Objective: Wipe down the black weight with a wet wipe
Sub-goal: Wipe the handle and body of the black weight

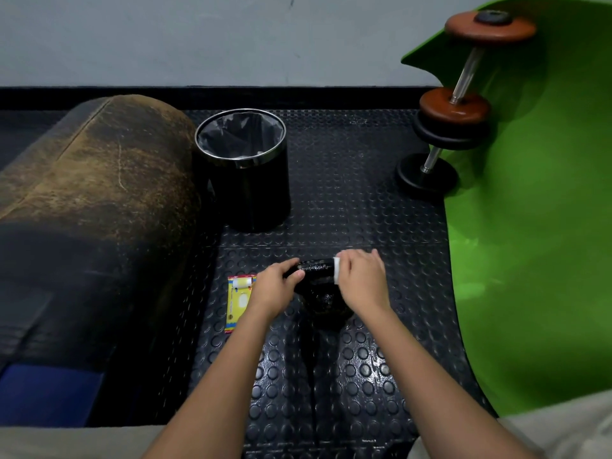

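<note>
A black kettlebell-shaped weight [323,293] stands on the studded black floor mat [331,376] in the middle of the view. My left hand [276,286] grips the left end of its handle, thumb over the top. My right hand [361,281] holds a folded white wet wipe [336,271] against the right end of the handle. Most of the wipe is hidden under my fingers. The lower body of the weight shows dark and glossy between my wrists.
A yellow and red wet-wipe packet [239,301] lies left of the weight. Behind stands a black bin [246,167] with a grey liner. A worn padded bench [89,207] fills the left. A green mat [536,226] and two dumbbells [453,111] lie right.
</note>
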### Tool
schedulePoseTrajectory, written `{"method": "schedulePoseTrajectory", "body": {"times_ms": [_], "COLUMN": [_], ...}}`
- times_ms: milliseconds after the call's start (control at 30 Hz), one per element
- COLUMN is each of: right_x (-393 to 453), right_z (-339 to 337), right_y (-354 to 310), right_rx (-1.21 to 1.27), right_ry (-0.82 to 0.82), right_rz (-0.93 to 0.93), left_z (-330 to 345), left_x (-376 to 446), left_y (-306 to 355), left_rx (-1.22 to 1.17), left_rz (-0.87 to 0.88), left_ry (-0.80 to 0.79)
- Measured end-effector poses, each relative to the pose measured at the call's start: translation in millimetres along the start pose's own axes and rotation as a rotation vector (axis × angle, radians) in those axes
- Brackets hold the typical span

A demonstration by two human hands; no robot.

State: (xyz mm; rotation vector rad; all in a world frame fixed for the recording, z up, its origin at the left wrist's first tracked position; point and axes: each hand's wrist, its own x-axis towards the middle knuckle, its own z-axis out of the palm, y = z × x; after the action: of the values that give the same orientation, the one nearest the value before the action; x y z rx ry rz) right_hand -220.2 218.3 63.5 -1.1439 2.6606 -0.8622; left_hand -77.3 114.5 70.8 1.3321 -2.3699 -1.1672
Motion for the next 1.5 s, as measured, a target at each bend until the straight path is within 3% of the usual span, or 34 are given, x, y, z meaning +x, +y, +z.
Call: {"method": "schedulePoseTrajectory", "body": {"times_ms": [167, 333, 433, 500, 600, 733, 1033, 1333, 1500], "right_x": [-14.6, -16.1, -2.1, 8.2, 13.6, 9.8, 37.5, 45.7, 55.4], "right_z": [2.7, -6.2, -8.3, -10.3, -8.6, -6.1, -21.8, -14.5, -18.1], "right_y": [6.6, 34.8, 37.4, 28.2, 5.4, -4.6, 19.2, -17.8, -3.4], "right_rx": [0.034, 0.158, 0.149, 0.013, -0.177, -0.234, -0.180, -0.309, -0.222], "right_ry": [0.058, 0.124, 0.041, -0.029, -0.129, -0.173, -0.348, -0.446, -0.537], "right_rz": [-0.235, -0.056, 0.112, 0.139, 0.026, -0.152, 0.043, -0.232, -0.168], "left_z": [0.8, 0.5, 0.4, 0.2, 0.2, 0.0, 0.3, 1.0, 1.7], "left_x": [1.1, 0.8, 0.5, 0.1, -0.2, -0.2, -2.7, -1.6, -2.6], "left_y": [0.0, -1.7, -1.0, -0.7, -0.8, 0.9, 4.4, 0.8, 0.7], "left_rx": [0.012, -0.001, -0.020, -0.029, -0.031, -0.025, -0.022, 0.000, -0.008], "left_rz": [-0.003, -0.001, -0.002, -0.003, -0.011, -0.011, 0.013, 0.022, 0.023], "left_ry": [0.004, -0.011, -0.015, -0.018, -0.020, -0.015, -0.027, -0.017, -0.003]}}
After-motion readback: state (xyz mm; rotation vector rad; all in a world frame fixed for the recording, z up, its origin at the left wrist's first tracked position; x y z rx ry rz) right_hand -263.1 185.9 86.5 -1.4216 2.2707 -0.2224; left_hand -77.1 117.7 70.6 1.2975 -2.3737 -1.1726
